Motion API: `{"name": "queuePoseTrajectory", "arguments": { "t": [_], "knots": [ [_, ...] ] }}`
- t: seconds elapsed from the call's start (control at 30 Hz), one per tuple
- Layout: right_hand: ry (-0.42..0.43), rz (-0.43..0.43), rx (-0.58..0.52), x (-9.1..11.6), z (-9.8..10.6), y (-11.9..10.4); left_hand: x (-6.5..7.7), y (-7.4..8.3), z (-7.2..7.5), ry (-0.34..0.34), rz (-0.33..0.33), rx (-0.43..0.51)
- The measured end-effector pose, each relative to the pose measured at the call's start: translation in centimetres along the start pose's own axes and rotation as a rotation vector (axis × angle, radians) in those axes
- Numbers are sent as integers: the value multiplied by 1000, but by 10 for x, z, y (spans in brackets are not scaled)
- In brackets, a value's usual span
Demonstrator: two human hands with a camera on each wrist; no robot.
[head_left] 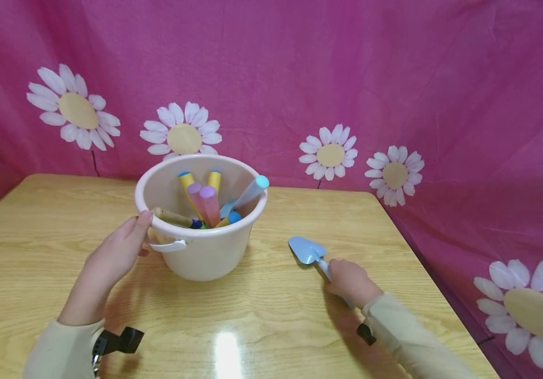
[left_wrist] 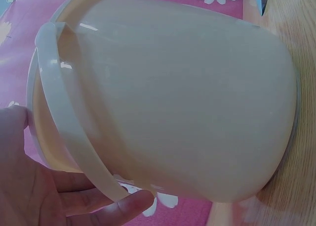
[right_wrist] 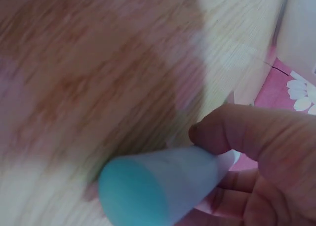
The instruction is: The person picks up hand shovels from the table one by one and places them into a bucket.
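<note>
A cream plastic bucket (head_left: 205, 255) stands upright on the table, several tools with coloured handles inside it. My left hand (head_left: 119, 247) grips its rim at the left, thumb on top and fingers outside, beside the lowered white bucket handle (head_left: 169, 246). In the left wrist view the fingers pass behind that handle. To the right of the bucket, my right hand (head_left: 349, 281) holds a light-blue trowel (head_left: 307, 250) by its handle, blade pointing away to the left. The right wrist view shows the teal end of the trowel handle (right_wrist: 133, 194) near the thumb.
Yellow handles (head_left: 214, 180), pink-purple handles (head_left: 209, 202) and a pale blue handle (head_left: 252, 190) stick up from the bucket. The wooden table (head_left: 271, 316) ends at a magenta cloth (head_left: 271, 79) with printed daisies behind and at the right.
</note>
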State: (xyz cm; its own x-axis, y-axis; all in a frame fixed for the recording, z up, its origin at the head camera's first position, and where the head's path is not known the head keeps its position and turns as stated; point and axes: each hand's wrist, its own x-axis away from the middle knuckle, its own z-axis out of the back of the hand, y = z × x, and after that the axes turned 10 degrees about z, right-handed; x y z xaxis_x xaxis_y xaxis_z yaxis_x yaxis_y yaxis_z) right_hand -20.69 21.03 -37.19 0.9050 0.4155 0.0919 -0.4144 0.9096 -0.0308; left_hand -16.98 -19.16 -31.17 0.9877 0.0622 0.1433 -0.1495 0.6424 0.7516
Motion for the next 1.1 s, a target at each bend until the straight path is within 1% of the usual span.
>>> {"name": "queuePoseTrajectory", "arguments": {
  "t": [0.17, 0.2, 0.33, 0.4, 0.43, 0.57, 0.7, 0.97, 1.1],
  "knots": [
    [54, 44, 6, 3, -1, 2, 0, -1, -1, -13, -5, 2],
    [53, 48, 4, 4, -1, 3, -1, -1, -1, -13, -6, 2],
    [74, 80, 11, 7, 3, 7, 0, -1, -1, 0, -10, 0],
    [81, 78, 2, 7, 6, 10, 0, -1, -1, 10, -19, -2],
    [103, 87, 6, 7, 6, 13, 0, -1, -1, 13, -20, -1],
    [97, 66, 18, 7, 16, 18, 0, -1, -1, 16, -23, -1],
    [72, 44, 56, 9, 33, 19, 1, -1, -1, 17, -27, 1],
    [107, 55, 76, 7, 60, 24, 2, 0, -1, 24, -36, 5],
    [119, 57, 103, 5, 75, 21, 2, 0, -1, 30, -34, 4]
  ]
}}
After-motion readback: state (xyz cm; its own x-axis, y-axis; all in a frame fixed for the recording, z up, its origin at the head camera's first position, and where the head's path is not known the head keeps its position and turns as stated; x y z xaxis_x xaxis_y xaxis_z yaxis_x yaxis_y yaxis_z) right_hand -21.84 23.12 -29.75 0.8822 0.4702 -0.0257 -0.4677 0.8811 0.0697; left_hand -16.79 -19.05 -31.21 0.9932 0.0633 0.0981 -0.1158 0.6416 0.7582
